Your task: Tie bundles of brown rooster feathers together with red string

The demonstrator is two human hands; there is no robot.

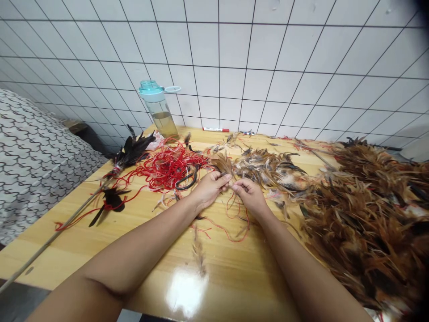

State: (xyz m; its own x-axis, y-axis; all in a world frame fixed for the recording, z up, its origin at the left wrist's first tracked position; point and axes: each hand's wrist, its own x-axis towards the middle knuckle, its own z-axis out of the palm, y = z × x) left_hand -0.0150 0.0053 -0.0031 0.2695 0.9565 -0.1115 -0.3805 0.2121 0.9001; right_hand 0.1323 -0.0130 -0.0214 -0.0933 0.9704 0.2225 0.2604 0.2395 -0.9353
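My left grip (211, 188) is closed tight around the stems of a small feather bunch (223, 166), whose brown tips fan up toward twelve o'clock. My right grip (250, 194) sits just beside it at three o'clock, fingertips pinched shut on a red string (236, 221) that hangs in loose loops down to the counter (234, 286) at six o'clock. The two grips nearly touch over the middle of the counter.

Around them it is crowded:
- At ten o'clock, close by, lies a red string tangle (167, 166) with a dark looped handle (186, 181) half buried at its near edge; I cannot tell what tool it belongs to.
- Farther out at nine to ten o'clock, a thin stick (50, 239) with black feathers (132, 152) tied to it runs off the near-left edge.
- At eleven o'clock a water bottle (159, 112) stands upright by the tiled wall (268, 53), with a red marker (216, 129) lying at twelve.
- Loose feathers (268, 165) spread from one o'clock into a big feather heap (368, 214), which fills three to five o'clock and presses against my right forearm.
- A single feather (199, 250) lies between my forearms at six.
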